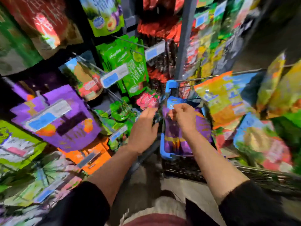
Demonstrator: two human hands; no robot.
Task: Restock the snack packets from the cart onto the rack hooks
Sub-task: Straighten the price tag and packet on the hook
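Head view: your right hand (183, 117) pinches the top of a purple packet (177, 136) standing in the cart (164, 144); your left hand (144, 126) grips its left edge, beside the rack (185, 38).

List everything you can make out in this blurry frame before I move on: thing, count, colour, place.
Purple packet: one, purple with a blue top, in the cart, below both hands.
Cart: one, dark wire with blue corners, centre right.
Green packets: several, green, on hooks at upper centre.
Large purple packet: one, purple, on the rack at left.
Orange packet: one, orange, low on the rack at left.
Yellow-orange packets: several, hanging at right.
Price tags: several, blue and white, on hook ends.
Left hand: beside the purple packet; grip too blurred to tell.
Right hand: fingers curled at the purple packet's top.
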